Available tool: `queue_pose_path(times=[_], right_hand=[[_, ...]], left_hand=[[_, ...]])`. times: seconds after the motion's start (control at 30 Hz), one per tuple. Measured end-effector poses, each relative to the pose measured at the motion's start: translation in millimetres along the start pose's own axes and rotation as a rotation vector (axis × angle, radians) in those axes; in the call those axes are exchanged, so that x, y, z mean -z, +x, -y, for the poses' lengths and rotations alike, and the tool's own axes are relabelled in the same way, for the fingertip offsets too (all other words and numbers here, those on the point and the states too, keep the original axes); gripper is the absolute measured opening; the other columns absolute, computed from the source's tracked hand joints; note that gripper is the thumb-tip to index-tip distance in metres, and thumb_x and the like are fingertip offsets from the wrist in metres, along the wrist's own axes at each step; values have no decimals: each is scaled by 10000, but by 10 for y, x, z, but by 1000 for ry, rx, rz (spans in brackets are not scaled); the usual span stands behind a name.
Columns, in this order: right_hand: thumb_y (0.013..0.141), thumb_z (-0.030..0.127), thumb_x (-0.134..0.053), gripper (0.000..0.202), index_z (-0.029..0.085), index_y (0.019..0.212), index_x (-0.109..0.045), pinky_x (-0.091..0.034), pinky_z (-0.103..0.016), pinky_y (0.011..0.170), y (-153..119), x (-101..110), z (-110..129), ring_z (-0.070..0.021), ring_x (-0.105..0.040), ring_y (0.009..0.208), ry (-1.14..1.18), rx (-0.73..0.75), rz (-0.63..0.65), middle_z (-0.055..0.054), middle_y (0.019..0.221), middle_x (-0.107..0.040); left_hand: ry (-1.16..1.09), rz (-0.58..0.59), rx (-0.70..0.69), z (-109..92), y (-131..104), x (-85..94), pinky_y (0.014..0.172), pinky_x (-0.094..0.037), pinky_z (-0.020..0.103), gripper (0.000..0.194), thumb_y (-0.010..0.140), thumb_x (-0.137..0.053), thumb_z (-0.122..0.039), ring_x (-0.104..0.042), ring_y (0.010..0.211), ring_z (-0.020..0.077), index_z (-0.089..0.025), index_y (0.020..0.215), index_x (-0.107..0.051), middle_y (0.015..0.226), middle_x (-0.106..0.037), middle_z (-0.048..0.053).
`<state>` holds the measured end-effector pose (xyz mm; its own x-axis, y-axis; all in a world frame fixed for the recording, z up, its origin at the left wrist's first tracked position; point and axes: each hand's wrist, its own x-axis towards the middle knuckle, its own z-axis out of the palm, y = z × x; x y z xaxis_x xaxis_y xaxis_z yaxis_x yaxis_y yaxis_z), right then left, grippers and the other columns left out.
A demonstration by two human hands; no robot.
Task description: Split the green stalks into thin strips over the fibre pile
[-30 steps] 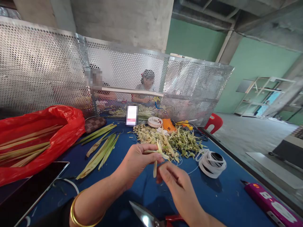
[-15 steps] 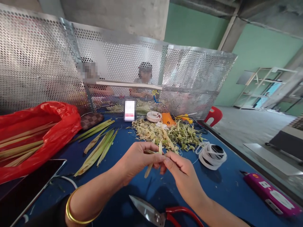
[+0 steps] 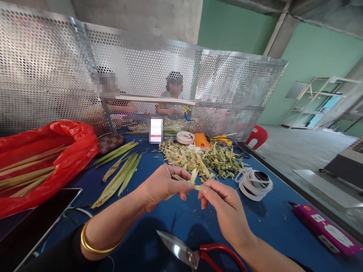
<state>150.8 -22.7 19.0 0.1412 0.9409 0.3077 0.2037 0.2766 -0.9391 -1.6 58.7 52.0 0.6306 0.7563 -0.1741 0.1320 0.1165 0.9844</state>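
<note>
A pale green strip of leaf [image 3: 194, 176], like corn husk, is pinched between my two hands above the blue table. My left hand [image 3: 167, 185] holds it between thumb and fingers, with one short end standing up. At the strip's right end, the thumb and finger of my right hand [image 3: 222, 200] are closed on it. Below the hands lie scissors [image 3: 195, 258] with red handles, blades pointing left. Just behind is a heap of shredded leaf pieces [image 3: 181, 155]. Several long husk leaves [image 3: 119, 181] rest to the left of my hands.
A red plastic bag [image 3: 76, 147] with dried leaves stands at left, beside a dark tablet [image 3: 36, 226]. White ribbon [image 3: 255, 185] and a purple power strip [image 3: 326, 228] lie at right. Behind rises a perforated metal screen [image 3: 147, 68], with people beyond it.
My right hand has drawn slightly to the right, so a short length of the strip shows between the hands. The lower hanging end is now mostly hidden by my left hand.
</note>
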Motion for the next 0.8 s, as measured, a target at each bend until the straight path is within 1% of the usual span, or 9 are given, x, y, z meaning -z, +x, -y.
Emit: queue_pose_path(times=[0.2,0.33,0.47,0.53,0.63,0.7,0.8], right_hand=[[856,252,-490,276,185,600,-569,-354,-243,530,-26,-1,3,-116,-483,530,-23,10,-19,21,539,-512],[856,252,-487,267,185,614,-576,-355,-245,532,-36,0,-3,-118,-482,536,-30,13,-9,18,550,-515],[860,293,-495,276,178,627,-589,-386,-252,557,19,31,10,-130,-503,548,14,-71,55,7,563,-536],[862,339,-505,293,174,639,-599,-405,-260,600,59,51,21,-144,-531,602,46,-107,70,-9,605,-570],[834,379,-559,274,174,658,-606,-406,-257,624,105,59,22,-150,-528,663,102,-138,46,-12,660,-577],[800,356,-609,217,178,675,-609,-405,-251,604,121,45,5,-142,-515,636,135,-172,30,5,631,-553],[762,298,-650,137,184,696,-615,-410,-246,593,125,13,-37,-136,-524,611,172,-182,-37,23,607,-539]], left_hand=[[8,-1,-10,-54,1,16,532,-421,206,120,600,-722,-223,-532,477,85,-157,678,-661,515,-616,-30],[12,-1,2,-47,-4,46,532,-423,205,108,589,-722,-192,-537,474,84,-161,676,-665,509,-609,-40],[17,4,28,-28,16,98,548,-435,218,135,581,-741,-204,-550,492,96,-155,692,-682,533,-633,-24],[27,21,36,-25,25,112,556,-443,227,167,585,-750,-227,-548,499,101,-149,724,-700,542,-637,-18],[62,79,49,-15,33,104,568,-453,231,208,619,-745,-262,-541,508,101,-136,783,-721,524,-614,-19],[77,114,53,2,39,88,567,-455,227,223,640,-741,-287,-535,511,96,-130,797,-723,525,-600,-22],[49,137,56,40,52,69,566,-459,221,279,672,-728,-354,-537,512,88,-135,844,-713,546,-580,-33]])
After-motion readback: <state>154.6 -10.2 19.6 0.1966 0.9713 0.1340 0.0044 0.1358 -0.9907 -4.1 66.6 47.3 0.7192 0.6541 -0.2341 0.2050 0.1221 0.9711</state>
